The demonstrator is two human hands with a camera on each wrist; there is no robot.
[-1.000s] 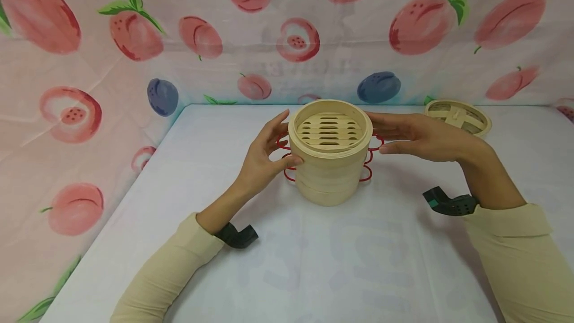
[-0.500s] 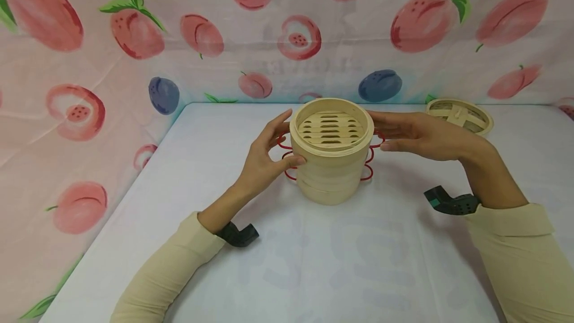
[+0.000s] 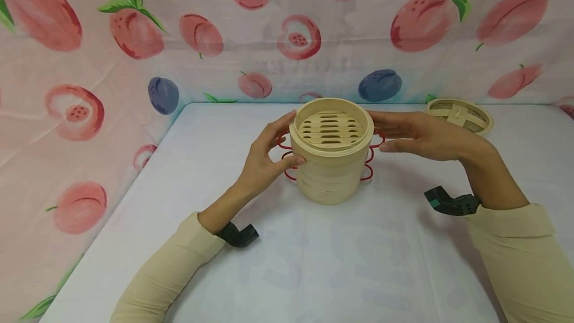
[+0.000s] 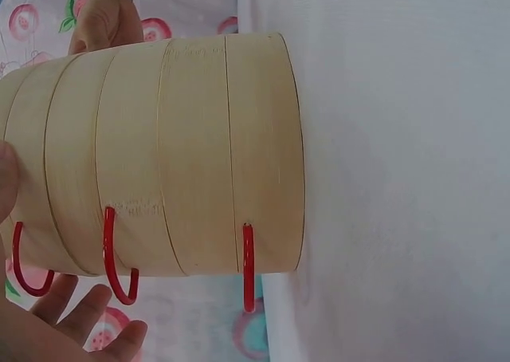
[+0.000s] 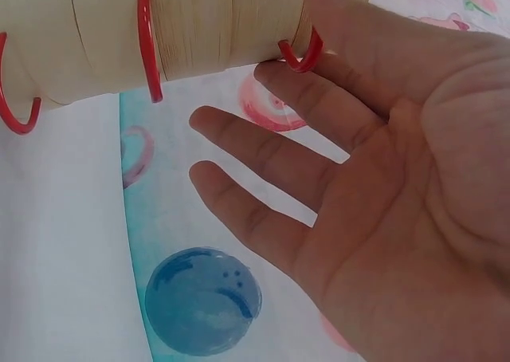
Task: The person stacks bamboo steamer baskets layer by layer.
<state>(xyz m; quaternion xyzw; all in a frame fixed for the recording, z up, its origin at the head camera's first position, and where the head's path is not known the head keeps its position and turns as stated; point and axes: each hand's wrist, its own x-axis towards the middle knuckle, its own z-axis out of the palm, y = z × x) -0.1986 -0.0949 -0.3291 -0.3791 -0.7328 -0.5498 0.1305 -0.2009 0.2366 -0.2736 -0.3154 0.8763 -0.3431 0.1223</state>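
Note:
A stacked round bamboo steamer (image 3: 329, 178) stands upright on the white surface, with its slatted inner floor (image 3: 331, 127) visible from above. Red loop handles (image 4: 110, 250) stick out from its sides. My left hand (image 3: 262, 161) is at its left side, the thumb lying on the front wall and the index finger reaching to the upper rim. In the left wrist view, its other fingers (image 4: 88, 314) hang loosely apart from the wall. At the right side is my right hand (image 3: 423, 136), fingers (image 5: 263, 151) extended and spread; the thumb and index finger are by the top handle.
A round bamboo steamer lid (image 3: 459, 116) lies at the back right, partly behind my right hand. Peach-patterned cloth (image 3: 343, 24) rises behind and to the left of the white table surface (image 3: 323, 263).
My left index finger has come slightly in toward the steamer's upper rim. The right hand and the steamer hold their places; the head view has shifted slightly.

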